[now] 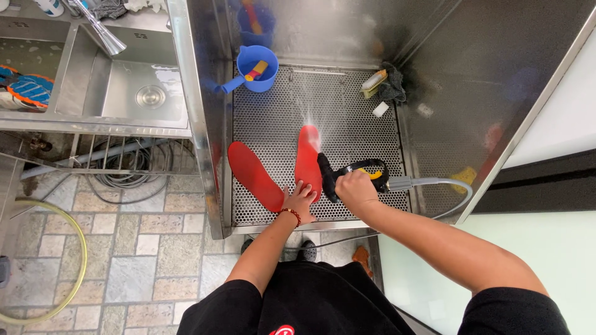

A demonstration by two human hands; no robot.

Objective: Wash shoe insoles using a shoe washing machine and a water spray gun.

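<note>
Spray gun [351, 174] clenched in right hand [355, 186] should sweep steadily along the insole [308, 161] that left hand [300, 200] pins flat beside it.

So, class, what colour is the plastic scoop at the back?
Blue plastic scoop, clearest in the head view.

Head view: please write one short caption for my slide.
Right hand sprays a red insole with a spray gun while left hand steadies it on perforated steel tray.

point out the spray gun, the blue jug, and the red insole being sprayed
spray gun [338, 177], head view, on its black body.
blue jug [256, 68], head view, on its rim.
red insole [308, 158], head view, at its middle.
</note>
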